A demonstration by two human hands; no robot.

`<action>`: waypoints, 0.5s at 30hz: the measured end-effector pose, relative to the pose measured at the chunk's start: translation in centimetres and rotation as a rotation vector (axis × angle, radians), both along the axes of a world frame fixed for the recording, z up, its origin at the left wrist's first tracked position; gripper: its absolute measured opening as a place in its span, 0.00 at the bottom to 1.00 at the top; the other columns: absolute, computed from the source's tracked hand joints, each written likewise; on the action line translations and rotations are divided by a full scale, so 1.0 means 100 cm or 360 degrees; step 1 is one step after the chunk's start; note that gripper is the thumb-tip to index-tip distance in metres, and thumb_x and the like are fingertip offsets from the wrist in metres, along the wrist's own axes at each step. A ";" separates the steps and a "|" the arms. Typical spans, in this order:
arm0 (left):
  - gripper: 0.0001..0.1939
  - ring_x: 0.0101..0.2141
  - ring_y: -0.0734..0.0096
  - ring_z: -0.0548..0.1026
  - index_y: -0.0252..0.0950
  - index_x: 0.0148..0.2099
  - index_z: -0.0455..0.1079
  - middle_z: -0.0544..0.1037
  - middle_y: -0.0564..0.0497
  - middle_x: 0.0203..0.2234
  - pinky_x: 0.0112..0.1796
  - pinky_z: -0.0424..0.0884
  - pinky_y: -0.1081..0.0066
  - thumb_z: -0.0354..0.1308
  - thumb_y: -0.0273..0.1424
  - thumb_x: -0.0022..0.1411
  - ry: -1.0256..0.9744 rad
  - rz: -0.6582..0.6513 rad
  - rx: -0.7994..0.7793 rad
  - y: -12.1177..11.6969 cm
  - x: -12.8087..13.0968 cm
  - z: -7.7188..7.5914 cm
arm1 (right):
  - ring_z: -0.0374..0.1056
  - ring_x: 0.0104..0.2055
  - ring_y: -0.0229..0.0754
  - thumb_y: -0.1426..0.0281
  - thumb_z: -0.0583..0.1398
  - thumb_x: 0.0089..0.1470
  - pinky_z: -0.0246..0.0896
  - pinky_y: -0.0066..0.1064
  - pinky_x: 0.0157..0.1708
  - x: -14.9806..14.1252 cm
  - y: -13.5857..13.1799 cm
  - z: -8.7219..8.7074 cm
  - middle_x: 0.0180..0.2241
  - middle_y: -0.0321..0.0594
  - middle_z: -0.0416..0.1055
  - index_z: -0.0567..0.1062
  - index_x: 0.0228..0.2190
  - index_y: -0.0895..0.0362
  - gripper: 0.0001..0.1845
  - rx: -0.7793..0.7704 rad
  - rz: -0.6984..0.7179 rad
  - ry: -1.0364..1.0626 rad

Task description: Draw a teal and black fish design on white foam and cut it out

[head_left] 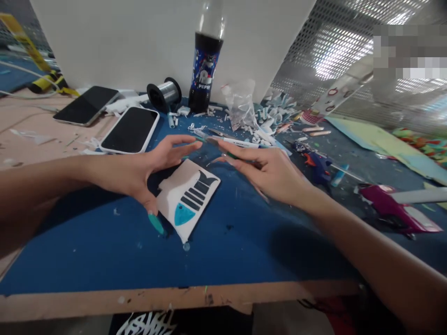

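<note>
My left hand (146,170) reaches in from the left with its fingers stretched out flat. Its thumb, with a long teal nail, rests at the left edge of a white card piece (190,197). That piece lies on the blue mat (104,251) and bears black stripes and a teal half-round shape. My right hand (268,174) comes from the right, fingers also stretched, hovering just above the card's far corner. The fingertips of both hands nearly meet over the mat. I see nothing clearly gripped in either hand.
Two phones (131,130) (87,104) lie face down at the back left, beside a wire spool (164,93) and a Pepsi bottle (204,70). White scraps (272,116), a plastic bag (240,104), a marker (240,142), a blue glue gun (317,165) and a magenta tool (394,209) litter the right. The wooden table edge (157,298) runs along the front.
</note>
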State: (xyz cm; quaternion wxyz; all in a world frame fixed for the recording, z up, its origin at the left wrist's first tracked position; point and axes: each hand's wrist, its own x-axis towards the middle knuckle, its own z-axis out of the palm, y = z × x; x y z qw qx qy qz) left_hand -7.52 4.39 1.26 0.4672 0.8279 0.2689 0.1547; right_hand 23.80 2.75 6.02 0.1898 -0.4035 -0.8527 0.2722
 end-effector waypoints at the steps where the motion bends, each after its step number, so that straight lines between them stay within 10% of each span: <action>1: 0.74 0.73 0.33 0.43 0.52 0.76 0.38 0.41 0.43 0.77 0.66 0.63 0.44 0.81 0.47 0.37 0.0055 0.0115 -0.0020 -0.006 0.003 0.001 | 0.79 0.35 0.42 0.70 0.56 0.68 0.76 0.33 0.32 -0.001 -0.001 -0.004 0.59 0.47 0.76 0.73 0.64 0.54 0.25 -0.0058 -0.0057 0.0051; 5: 0.54 0.73 0.30 0.46 0.51 0.76 0.30 0.42 0.43 0.77 0.65 0.61 0.34 0.58 0.61 0.63 0.0248 0.0885 0.0122 -0.053 0.023 -0.002 | 0.61 0.13 0.29 0.70 0.56 0.68 0.61 0.28 0.12 0.003 -0.005 -0.018 0.58 0.53 0.76 0.71 0.66 0.57 0.27 -0.0288 -0.0194 0.0264; 7: 0.60 0.73 0.30 0.49 0.50 0.76 0.29 0.44 0.42 0.77 0.65 0.63 0.35 0.59 0.65 0.57 0.0392 0.1078 0.0322 -0.078 0.036 -0.006 | 0.56 0.12 0.27 0.70 0.56 0.68 0.56 0.27 0.11 0.005 -0.009 -0.021 0.60 0.53 0.74 0.72 0.65 0.57 0.26 -0.0332 -0.0169 0.0325; 15: 0.59 0.70 0.31 0.58 0.43 0.77 0.31 0.44 0.34 0.76 0.62 0.70 0.40 0.58 0.63 0.60 0.0728 0.0761 0.0371 -0.091 0.035 -0.004 | 0.50 0.13 0.24 0.71 0.56 0.68 0.49 0.28 0.10 0.007 -0.012 -0.018 0.64 0.50 0.70 0.80 0.57 0.55 0.21 -0.0286 -0.0047 0.0395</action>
